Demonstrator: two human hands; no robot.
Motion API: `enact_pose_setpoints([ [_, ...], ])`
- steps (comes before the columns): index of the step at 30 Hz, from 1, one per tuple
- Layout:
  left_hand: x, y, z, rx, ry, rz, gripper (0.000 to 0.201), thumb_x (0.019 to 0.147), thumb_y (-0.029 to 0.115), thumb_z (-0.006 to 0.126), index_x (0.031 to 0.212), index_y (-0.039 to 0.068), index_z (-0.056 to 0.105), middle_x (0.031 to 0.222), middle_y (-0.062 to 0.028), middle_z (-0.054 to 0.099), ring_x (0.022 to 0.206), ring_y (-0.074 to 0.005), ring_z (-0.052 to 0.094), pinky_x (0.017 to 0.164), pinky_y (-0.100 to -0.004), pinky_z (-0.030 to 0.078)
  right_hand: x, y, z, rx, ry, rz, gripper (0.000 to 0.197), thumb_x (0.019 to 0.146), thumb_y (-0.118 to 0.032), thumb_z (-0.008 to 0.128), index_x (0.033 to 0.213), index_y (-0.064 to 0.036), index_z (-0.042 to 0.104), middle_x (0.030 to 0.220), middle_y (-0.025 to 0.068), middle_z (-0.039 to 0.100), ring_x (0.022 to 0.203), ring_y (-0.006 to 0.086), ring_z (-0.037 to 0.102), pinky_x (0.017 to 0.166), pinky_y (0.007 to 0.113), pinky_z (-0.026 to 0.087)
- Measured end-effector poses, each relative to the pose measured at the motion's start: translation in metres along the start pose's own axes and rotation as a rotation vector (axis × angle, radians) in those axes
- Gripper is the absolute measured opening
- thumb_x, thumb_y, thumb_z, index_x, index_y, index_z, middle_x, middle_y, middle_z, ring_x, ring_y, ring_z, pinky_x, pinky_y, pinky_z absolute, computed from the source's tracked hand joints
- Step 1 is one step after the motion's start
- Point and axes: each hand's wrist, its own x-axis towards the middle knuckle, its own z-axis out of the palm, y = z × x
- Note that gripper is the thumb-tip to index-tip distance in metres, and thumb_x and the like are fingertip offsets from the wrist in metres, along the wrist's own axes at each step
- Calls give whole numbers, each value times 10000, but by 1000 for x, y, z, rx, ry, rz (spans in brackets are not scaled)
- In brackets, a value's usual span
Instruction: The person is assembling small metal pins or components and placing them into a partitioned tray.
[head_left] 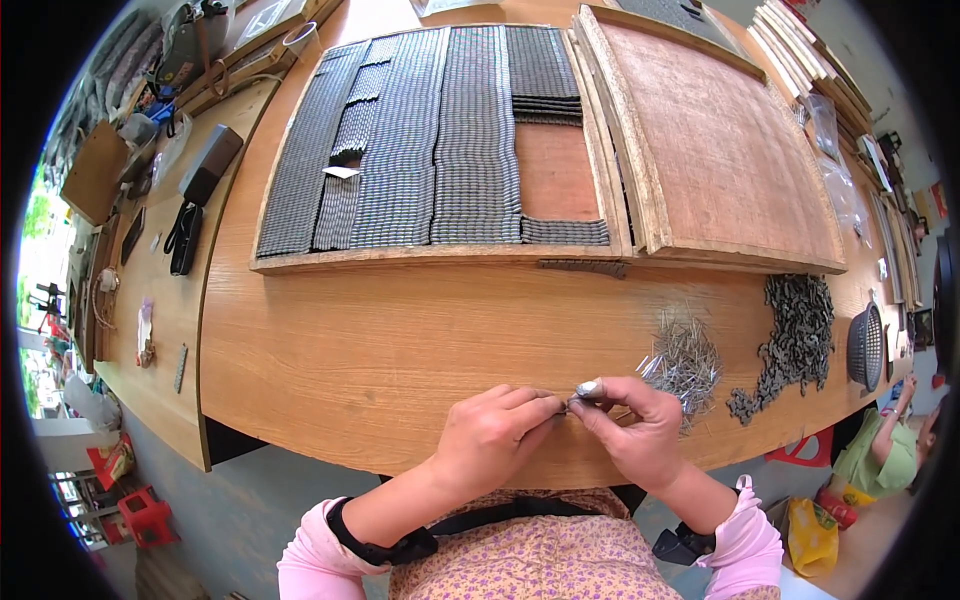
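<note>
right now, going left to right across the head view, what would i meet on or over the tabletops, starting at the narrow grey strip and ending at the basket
Narrow grey strip → left hand → right hand → pile of thin metal pins → heap of small dark links → grey basket.

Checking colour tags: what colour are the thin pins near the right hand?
The pins are silvery, best seen in the head view.
</note>
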Motion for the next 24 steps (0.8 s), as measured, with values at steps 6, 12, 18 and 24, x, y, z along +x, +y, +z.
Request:
enact_pose_setpoints([
  [6,1,1,-2,0,-13,3,220,750,70,737,969,79,709,873,-47,695,717,-230,644,602,-343,532,6,2,-8,-248,-64,-360,205,734,54,756,906,-45,701,840,82,701,705,192,661,631,272,522],
  [12,0,-1,1,-14,4,32,285,704,57,742,986,72,704,883,-52,696,727,-224,647,611,-330,535,10,5,-14,-471,-156,-682,194,742,-59,715,935,-64,703,948,47,702,808,185,681,674,300,536],
  [18,1,8,1,98,16,162,231,763,93,716,990,65,680,877,-51,664,720,-226,618,630,-321,524,5,2,-24,-505,-202,-786,227,746,-52,711,973,-56,703,953,65,699,824,203,679,690,312,537],
  [24,19,15,-7,-212,31,-11,204,785,57,715,989,60,700,818,-94,673,675,-238,630,603,-334,518,9,-5,-29,-398,-111,-636,257,720,-53,766,971,-82,724,947,63,685,818,210,670,691,313,535],
])
